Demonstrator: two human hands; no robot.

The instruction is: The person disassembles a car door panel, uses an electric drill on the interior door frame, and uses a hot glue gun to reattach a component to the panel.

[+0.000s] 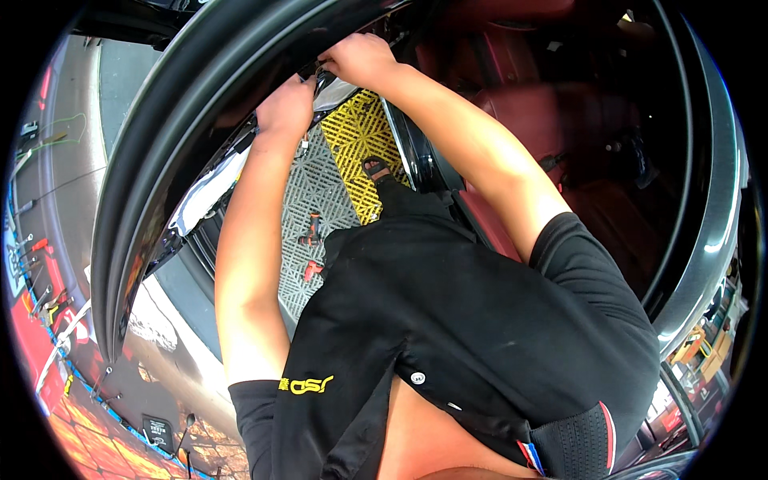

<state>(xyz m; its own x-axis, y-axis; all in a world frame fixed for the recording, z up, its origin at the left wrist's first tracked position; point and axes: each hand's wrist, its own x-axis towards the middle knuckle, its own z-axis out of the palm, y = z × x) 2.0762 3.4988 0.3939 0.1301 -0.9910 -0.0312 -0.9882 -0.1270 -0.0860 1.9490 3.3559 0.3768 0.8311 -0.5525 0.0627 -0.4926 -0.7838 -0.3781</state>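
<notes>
My left hand [286, 106] is closed at the inner side of the car door [136, 184], its thumb pointing up along the door. Just beyond it and to the right, my right hand [358, 60] has its fingers curled down with the fingertips pinched together. Between the two hands shows a small dark, partly shiny piece [322, 78], too small and too covered by the fingers to name. Whatever each hand grips is mostly hidden. A light-coloured edge of the opened-up door runs below the right hand.
Yellow floor grating [362, 132] and grey floor grating [298, 192] lie beneath my arms. On the grey part are an orange-and-black power tool [310, 230] and a red tool [313, 270]. The car's dark red seat [560, 120] is at the right, behind the shiny black sill [410, 148].
</notes>
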